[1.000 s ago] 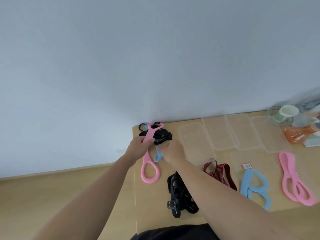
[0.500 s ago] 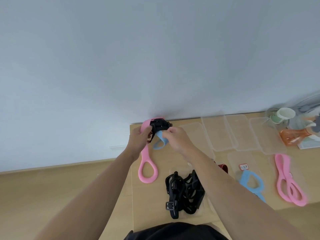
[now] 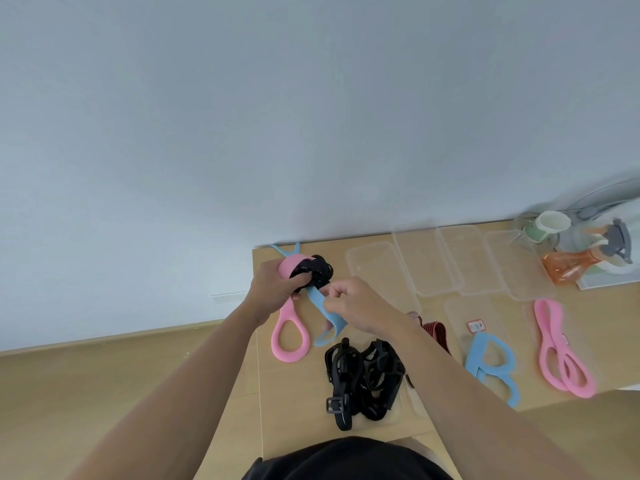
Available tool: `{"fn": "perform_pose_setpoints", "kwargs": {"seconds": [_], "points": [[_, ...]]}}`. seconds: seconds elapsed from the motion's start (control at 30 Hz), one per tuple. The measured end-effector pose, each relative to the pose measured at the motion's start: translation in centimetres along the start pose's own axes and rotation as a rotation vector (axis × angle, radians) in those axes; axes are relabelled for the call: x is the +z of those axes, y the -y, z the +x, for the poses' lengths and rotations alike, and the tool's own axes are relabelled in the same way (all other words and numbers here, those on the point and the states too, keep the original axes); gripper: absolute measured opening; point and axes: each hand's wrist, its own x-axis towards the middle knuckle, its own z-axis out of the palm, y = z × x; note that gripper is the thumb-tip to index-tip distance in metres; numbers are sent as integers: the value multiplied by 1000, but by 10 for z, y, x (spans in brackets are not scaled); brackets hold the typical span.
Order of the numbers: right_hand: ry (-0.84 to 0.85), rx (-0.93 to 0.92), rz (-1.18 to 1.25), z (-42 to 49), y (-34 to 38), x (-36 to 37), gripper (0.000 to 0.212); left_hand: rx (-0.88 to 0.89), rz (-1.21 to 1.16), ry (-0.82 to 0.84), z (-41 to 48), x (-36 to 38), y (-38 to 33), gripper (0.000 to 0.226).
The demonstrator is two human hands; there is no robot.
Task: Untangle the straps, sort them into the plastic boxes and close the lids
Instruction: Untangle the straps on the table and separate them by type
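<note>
near the bench [image 3: 294, 417]'s far left corner, our left grip [image 3: 273, 285] closes round a knot of pink strap [image 3: 289, 356] and black strap [image 3: 320, 271], held above the surface. our right grip [image 3: 356, 304] pinches the blue strap [image 3: 332, 320] just below the knot. the straps look light, soft and probably stretchy; we judge that pulling close to the knot works best.

Left hand [image 3: 273, 289] grips a tangle at the table's [image 3: 294, 410] far left corner: pink strap [image 3: 288, 266] wrapped over a black strap [image 3: 320, 270]. Right hand [image 3: 356, 306] pinches the blue strap [image 3: 336, 325] leading out of it. The pink loop hangs down to the tabletop. A black strap pile [image 3: 363, 375] lies nearer, apart from the tangle.
</note>
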Motion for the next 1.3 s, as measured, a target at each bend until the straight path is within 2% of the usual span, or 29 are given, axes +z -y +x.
{"fn": "perform_pose_setpoints", "kwargs": {"seconds": [0.1, 0.2, 0.33, 0.4, 0.47, 0.63, 0.73, 0.87, 0.93, 1.0, 1.03, 1.17, 1.3], "points": [[-9, 11, -57, -11, 2, -11, 30, 31, 38, -85, -1, 0, -5, 7], [-38, -1, -71, -22, 8, -24, 27, 59, -3, -131, -1, 5, -12, 4], [-62, -64, 172, -34, 25, -38, 27, 54, -301, -158, -1, 2, -25, 13], [-71, -130, 375, -41, 36, -45, 26, 47, -358, -148, -1, -2, -29, 15], [-79, -184, 462, -45, 44, -50, 24, 42, -356, -155, -2, -4, -32, 14], [-6, -257, 445, -50, 51, -55, 13, -9, -104, -202, -6, 2, -24, 8], [33, -284, 535, -52, 49, -55, 8, -43, 18, -131, -13, 6, -19, 7], [63, -243, 582, -51, 42, -58, 3, 31, 139, -62, -18, 11, -33, 12], [67, -222, 564, -54, 43, -58, 9, 62, 308, -74, -17, 9, -44, 9], [20, -184, 481, -56, 44, -57, 25, 71, 416, -68, -20, 6, -59, 17], [-8, -158, 447, -55, 44, -57, 29, 68, 406, -53, -22, 5, -67, 23], [-34, -71, 440, -54, 41, -54, 22, 64, 142, 24, -36, 3, -96, 30], [-7, -81, 448, -53, 38, -53, 19, 69, -82, 167, -51, -1, -114, 29]]}}
